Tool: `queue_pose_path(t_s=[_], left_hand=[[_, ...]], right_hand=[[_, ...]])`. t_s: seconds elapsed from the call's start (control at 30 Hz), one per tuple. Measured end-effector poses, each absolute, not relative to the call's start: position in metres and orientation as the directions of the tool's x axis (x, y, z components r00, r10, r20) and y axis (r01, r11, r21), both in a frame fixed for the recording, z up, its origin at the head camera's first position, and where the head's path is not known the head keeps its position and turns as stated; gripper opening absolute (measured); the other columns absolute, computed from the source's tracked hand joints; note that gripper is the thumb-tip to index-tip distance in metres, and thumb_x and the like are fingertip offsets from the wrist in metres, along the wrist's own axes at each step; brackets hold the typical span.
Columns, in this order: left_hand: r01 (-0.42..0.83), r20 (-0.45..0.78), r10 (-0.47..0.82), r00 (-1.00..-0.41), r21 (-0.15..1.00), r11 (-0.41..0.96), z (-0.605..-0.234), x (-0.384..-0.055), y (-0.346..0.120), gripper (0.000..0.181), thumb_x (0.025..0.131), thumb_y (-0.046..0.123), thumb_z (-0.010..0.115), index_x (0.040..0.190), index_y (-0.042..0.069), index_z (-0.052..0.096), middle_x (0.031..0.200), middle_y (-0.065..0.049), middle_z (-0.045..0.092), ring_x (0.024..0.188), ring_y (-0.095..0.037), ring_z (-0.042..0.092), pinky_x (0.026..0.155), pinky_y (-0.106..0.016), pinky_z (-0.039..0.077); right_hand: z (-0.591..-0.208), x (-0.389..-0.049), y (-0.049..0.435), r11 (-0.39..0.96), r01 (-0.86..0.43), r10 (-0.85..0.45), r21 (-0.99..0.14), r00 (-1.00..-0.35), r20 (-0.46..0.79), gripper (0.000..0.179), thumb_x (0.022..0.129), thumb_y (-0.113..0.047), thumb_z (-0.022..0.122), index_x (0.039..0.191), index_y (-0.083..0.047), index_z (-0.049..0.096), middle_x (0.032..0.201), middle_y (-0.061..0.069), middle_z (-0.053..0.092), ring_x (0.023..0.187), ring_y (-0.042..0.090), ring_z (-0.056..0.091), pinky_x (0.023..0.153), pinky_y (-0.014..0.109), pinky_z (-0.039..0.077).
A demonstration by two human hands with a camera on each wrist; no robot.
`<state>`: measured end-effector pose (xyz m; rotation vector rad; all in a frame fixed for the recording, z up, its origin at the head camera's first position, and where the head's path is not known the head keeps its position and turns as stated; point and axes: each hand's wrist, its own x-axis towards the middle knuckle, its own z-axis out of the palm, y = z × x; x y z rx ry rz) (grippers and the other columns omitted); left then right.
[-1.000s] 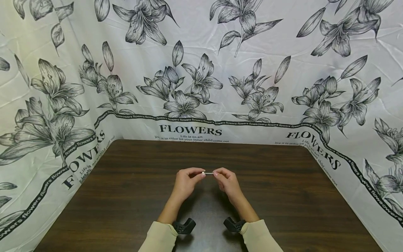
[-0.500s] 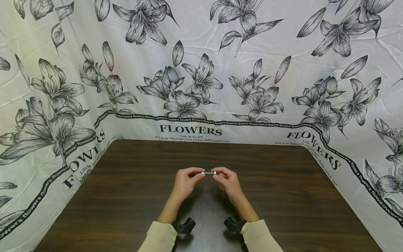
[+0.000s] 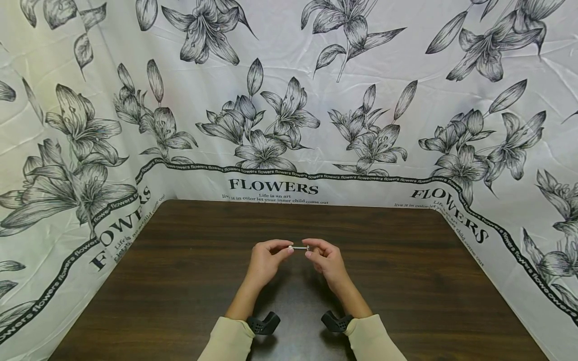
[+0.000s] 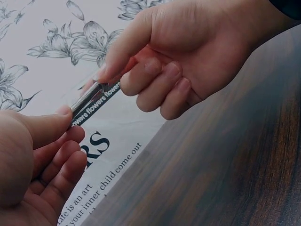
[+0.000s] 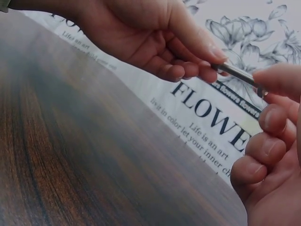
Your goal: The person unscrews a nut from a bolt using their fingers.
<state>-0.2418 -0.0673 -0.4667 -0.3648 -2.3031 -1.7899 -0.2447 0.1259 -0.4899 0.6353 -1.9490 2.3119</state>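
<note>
A thin silver bolt [image 3: 299, 247], held level above the table, spans the gap between the hands. My left hand [image 3: 264, 263] pinches its left end between thumb and index finger; the fingertips hide part of that end. Around the right end are the thumb and index finger of my right hand [image 3: 329, 263], one on each side of a small nut-like piece [image 5: 261, 92]. Threads show along the bolt's shaft [image 4: 86, 100] in the left wrist view. The other fingers of the right hand [image 5: 277, 146] are curled inward.
Below the hands is a dark wood-grain table [image 3: 189, 286]. A white cloth [image 3: 370, 60] printed with black lilies and lettering hangs behind and at both sides. Each wrist wears a black camera mount [image 3: 266, 324] by a pale sleeve [image 3: 230, 341].
My right thumb and index fingertip have parted slightly, uncovering the bolt's right end, which they covered a second ago. The left hand and both arms stay nearly still.
</note>
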Motion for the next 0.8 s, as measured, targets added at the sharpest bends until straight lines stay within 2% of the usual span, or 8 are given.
queue_pose_path(t_s=[0.1,0.2,0.33,0.5,0.67,0.8], left_hand=[[0.316,0.307,0.074,-0.949,0.92,0.231,-0.467,-0.241,-0.067,0.013,0.083,0.009,0.077,0.096,0.006,0.077,0.08,0.001,0.07,0.066,-0.014,0.062,0.059,-0.027,0.051],[0.316,0.307,0.075,-0.949,0.922,0.223,-0.467,-0.241,-0.067,0.013,0.083,0.009,0.077,0.096,0.004,0.076,0.08,0.001,0.07,0.066,-0.014,0.062,0.059,-0.027,0.051],[0.326,0.317,0.077,-0.945,0.92,0.216,-0.468,-0.241,-0.066,0.013,0.083,0.007,0.077,0.095,0.004,0.076,0.08,0.0,0.07,0.065,-0.014,0.061,0.059,-0.027,0.052],[0.342,0.331,0.088,-0.94,0.915,0.213,-0.468,-0.241,-0.067,0.015,0.083,0.006,0.076,0.096,0.0,0.075,0.081,-0.002,0.071,0.065,-0.014,0.062,0.059,-0.027,0.052],[0.327,0.316,0.085,-0.945,0.92,0.215,-0.469,-0.241,-0.066,0.015,0.083,0.007,0.077,0.096,0.001,0.076,0.082,-0.003,0.071,0.066,-0.013,0.062,0.059,-0.024,0.051],[0.327,0.318,0.077,-0.945,0.918,0.223,-0.465,-0.239,-0.065,0.014,0.082,0.002,0.076,0.096,-0.001,0.075,0.082,-0.008,0.071,0.067,-0.02,0.062,0.058,-0.023,0.049]], right_hand=[[-0.489,-0.244,0.125,-0.18,-0.266,-0.208,-0.947,-0.931,0.301,0.027,0.094,-0.002,0.06,0.114,0.015,0.059,0.058,-0.003,0.039,0.046,0.008,0.032,0.044,0.022,0.027],[-0.487,-0.244,0.124,-0.145,-0.207,-0.192,-0.967,-0.953,0.233,0.026,0.099,-0.007,0.055,0.106,0.018,0.059,0.055,-0.002,0.039,0.045,0.009,0.032,0.044,0.022,0.028],[-0.478,-0.239,0.123,-0.067,-0.154,-0.202,-0.986,-0.965,0.164,0.037,0.104,-0.013,0.047,0.095,0.022,0.056,0.053,0.003,0.042,0.044,0.009,0.034,0.045,0.021,0.03],[-0.467,-0.233,0.122,-0.02,-0.146,-0.232,-0.989,-0.961,0.147,0.046,0.106,-0.02,0.042,0.083,0.019,0.055,0.052,0.003,0.042,0.043,0.007,0.035,0.043,0.022,0.031],[-0.479,-0.24,0.123,-0.06,-0.121,-0.233,-0.991,-0.964,0.132,0.044,0.105,-0.019,0.045,0.081,0.016,0.055,0.051,-0.001,0.038,0.042,0.007,0.034,0.042,0.022,0.03],[-0.489,-0.244,0.123,-0.076,-0.116,-0.218,-0.99,-0.967,0.13,0.043,0.103,-0.021,0.051,0.084,0.018,0.055,0.052,0.0,0.039,0.044,0.01,0.034,0.043,0.023,0.03]])
